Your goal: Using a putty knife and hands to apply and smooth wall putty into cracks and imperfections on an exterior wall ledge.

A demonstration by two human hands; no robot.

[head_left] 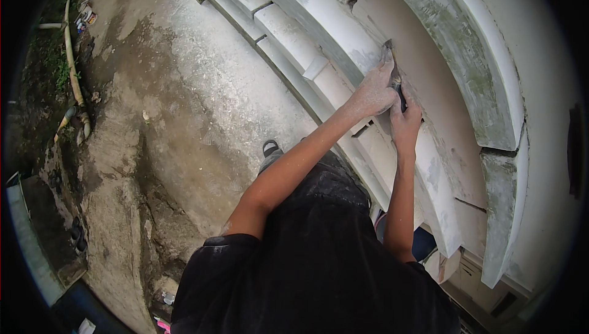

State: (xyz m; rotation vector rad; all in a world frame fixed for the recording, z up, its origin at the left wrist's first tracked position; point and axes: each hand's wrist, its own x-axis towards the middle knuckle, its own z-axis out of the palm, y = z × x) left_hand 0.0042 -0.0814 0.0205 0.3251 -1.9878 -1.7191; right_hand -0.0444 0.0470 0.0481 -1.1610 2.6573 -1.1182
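A putty knife with a dark handle (pixel 402 98) and a narrow metal blade points away from me, close to a pale stepped moulding (pixel 343 36). My right hand (pixel 407 124) is closed around the handle. Farther forward, my left hand (pixel 375 92), coated in white dust, is closed at the blade end, its fingers along the blade and its thumb side near the handle. The fingers hide part of the blade. Grey smears mark the moulding's white face around the tip.
Beyond my hands curves a green-grey stained ledge (pixel 466 46) with dark gaps. A small pale block (pixel 315 68) sits on a lower step. To the left lies a dusty concrete floor (pixel 227 76), with a pipe (pixel 72 64) along its far left edge.
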